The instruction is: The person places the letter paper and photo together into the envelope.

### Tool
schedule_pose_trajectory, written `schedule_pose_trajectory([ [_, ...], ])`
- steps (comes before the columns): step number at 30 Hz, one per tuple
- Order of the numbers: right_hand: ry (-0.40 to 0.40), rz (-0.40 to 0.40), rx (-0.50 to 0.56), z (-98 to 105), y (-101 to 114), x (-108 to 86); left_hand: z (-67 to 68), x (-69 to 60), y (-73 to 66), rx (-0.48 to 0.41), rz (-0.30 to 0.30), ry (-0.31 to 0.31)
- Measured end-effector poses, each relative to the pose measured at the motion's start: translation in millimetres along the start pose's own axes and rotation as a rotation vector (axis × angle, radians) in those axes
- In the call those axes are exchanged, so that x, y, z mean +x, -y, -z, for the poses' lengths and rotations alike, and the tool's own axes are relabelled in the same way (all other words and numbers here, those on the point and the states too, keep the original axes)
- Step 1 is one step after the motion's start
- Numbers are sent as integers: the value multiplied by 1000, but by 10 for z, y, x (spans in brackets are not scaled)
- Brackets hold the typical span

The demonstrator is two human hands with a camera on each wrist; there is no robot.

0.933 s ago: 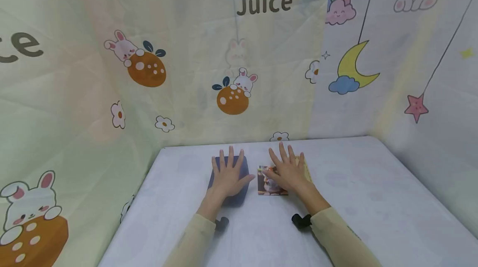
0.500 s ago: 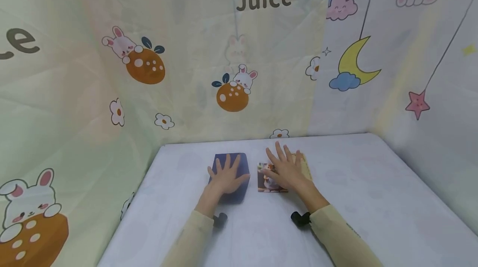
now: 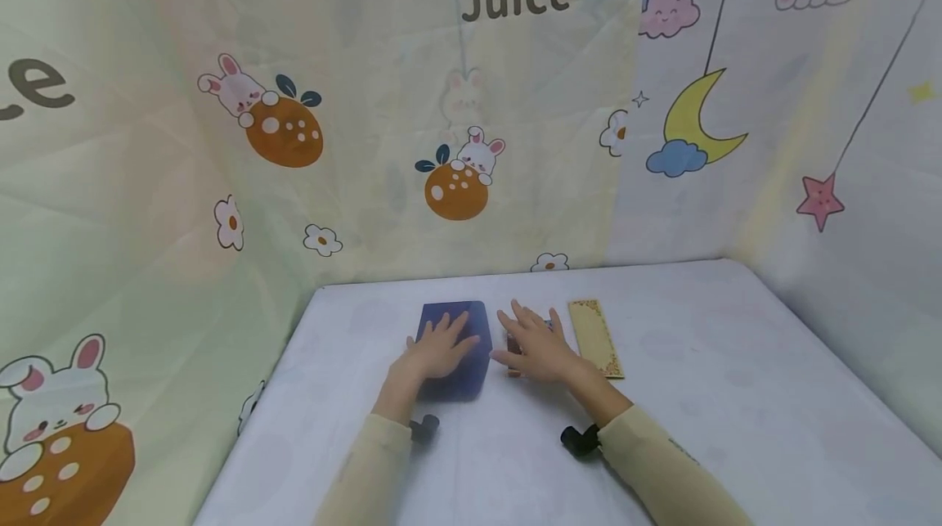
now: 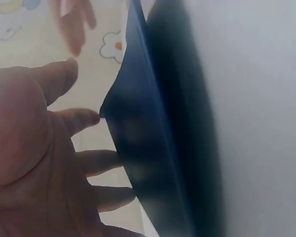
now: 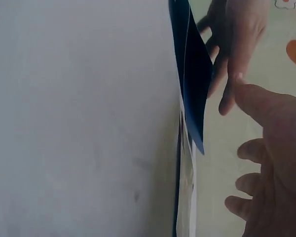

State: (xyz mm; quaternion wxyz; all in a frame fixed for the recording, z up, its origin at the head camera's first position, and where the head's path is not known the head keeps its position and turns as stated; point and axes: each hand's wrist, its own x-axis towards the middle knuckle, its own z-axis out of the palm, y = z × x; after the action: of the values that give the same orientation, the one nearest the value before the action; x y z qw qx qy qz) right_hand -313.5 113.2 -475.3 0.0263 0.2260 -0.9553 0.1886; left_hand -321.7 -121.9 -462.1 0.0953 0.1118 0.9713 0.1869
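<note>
A dark blue flat folder or booklet (image 3: 468,379) lies on the white table. My left hand (image 3: 428,352) is over its left part, fingers extended. In the left wrist view the fingertips reach the edge of the blue cover (image 4: 143,123); whether they press on it I cannot tell. My right hand (image 3: 543,352), fingers spread, is above a small square picture card (image 3: 513,343) and hides most of it. In the right wrist view that hand (image 5: 281,153) appears off the surface, holding nothing. Right of it lies a yellow card (image 3: 594,338) with an ornate border.
The white tabletop (image 3: 706,395) carries these flat things near its far middle. Behind it and at both sides hang printed curtains (image 3: 368,101). A black wrist camera (image 3: 581,440) sits under the right sleeve, another dark one (image 3: 424,429) by the left.
My right hand has moved left and nearer, so the whole yellow card shows. My left hand has drawn back slightly to the left, baring more of the blue cover.
</note>
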Motion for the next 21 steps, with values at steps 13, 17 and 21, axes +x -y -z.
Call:
schedule_pose_trajectory([
  [13, 107, 65, 42, -251, 90, -30, -78, 45, 146, -16, -9, 36],
  [17, 119, 52, 24, -275, 96, -23, -79, 50, 135, -4, -16, 37],
  [21, 123, 55, 6, -283, 92, -13, -62, 53, 123, 7, -22, 33],
])
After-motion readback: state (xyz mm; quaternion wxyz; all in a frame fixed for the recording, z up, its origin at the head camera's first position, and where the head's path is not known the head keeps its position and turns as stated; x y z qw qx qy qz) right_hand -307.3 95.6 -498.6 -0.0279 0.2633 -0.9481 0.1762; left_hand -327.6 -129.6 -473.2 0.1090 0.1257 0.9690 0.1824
